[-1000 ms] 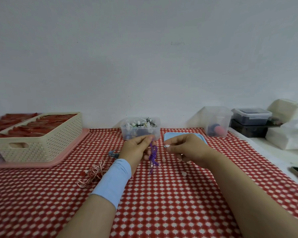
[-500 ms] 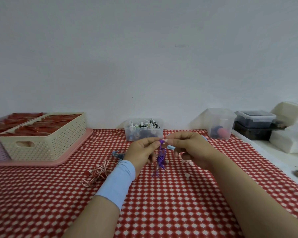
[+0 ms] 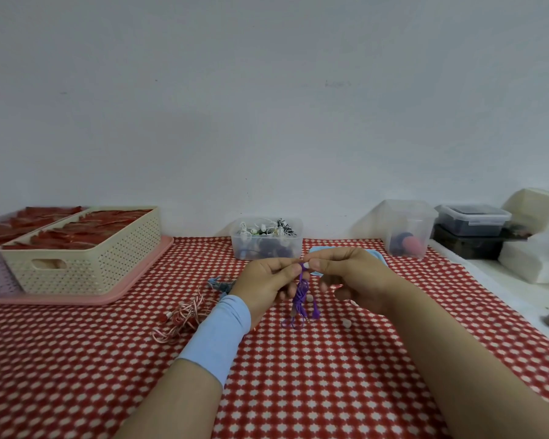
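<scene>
Purple earphones [image 3: 301,294] are held up above the bench [image 3: 298,381], between the two hands and just in front of a clear tub [image 3: 267,245] of other earphones. The top of the bundle is pinched between thumb and forefinger of the left hand [image 3: 267,280]. The rest of the cord is left to hang in loose loops, with one bud dangling at the bottom. A small white tip [image 3: 306,265] is pinched by the right hand [image 3: 352,274] right against the purple bud at the top; whether it is already seated on that bud cannot be told.

The earphones are judged very light and limp: no shape will be kept by the cord, and tangles are easily made if it is swung. The tip is judged soft, small and easily dropped or lost on the bench. Hold is best taken on the hard bud itself, close behind its nozzle, not on the thin cord, which could be strained by pulling. A pink-and-white tangle [image 3: 184,315] lies on the bench beside the left wrist.
</scene>
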Demonstrator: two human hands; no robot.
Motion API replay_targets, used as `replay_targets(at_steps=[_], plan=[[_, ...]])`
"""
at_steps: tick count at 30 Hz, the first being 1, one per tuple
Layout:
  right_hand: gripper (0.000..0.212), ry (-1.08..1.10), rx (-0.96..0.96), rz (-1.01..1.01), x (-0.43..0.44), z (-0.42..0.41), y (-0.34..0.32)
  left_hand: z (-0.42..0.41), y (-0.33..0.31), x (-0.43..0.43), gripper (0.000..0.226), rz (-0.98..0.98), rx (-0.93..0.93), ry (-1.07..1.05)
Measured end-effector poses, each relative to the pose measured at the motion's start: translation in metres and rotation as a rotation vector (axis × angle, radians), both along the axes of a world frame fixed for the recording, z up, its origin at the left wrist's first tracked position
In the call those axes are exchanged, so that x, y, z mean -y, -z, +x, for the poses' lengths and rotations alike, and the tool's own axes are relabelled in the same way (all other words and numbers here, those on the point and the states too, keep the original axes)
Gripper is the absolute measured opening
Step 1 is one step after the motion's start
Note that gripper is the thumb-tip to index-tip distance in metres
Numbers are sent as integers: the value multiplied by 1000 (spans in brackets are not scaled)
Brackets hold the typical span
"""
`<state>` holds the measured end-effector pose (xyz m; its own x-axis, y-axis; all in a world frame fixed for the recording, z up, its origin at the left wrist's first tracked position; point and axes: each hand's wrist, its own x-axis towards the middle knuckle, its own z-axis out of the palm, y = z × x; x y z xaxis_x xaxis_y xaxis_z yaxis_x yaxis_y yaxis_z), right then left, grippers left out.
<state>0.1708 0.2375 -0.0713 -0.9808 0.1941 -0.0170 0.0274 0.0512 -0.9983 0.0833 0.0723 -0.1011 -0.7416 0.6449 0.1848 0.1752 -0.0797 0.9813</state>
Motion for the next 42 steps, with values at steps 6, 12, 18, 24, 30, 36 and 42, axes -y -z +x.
replay_targets(at_steps=[6, 12, 18, 24, 30, 36, 42], plan=[[21, -94, 25, -88, -3, 2, 0, 6, -2, 0, 17, 58, 87, 61], [25, -120, 22, -66, -3, 2, 1, 8, -3, 1, 17, 45, 75, 55], [27, -118, -5, -105, -2, 3, -1, 12, -8, 0, 17, 100, 131, 49], [22, -118, 24, -108, -3, 7, -3, 15, -9, 2, 18, 80, 150, 42], [19, -110, 44, -103, -2, 8, -2, 15, -7, 1, 16, 61, 149, 39], [16, -77, 46, -99, 5, 2, 3, 10, -7, 8, 17, 8, 78, 23], [20, -113, 82, -44, 1, 7, -3, 9, -8, 8, 15, -46, -2, -1]])
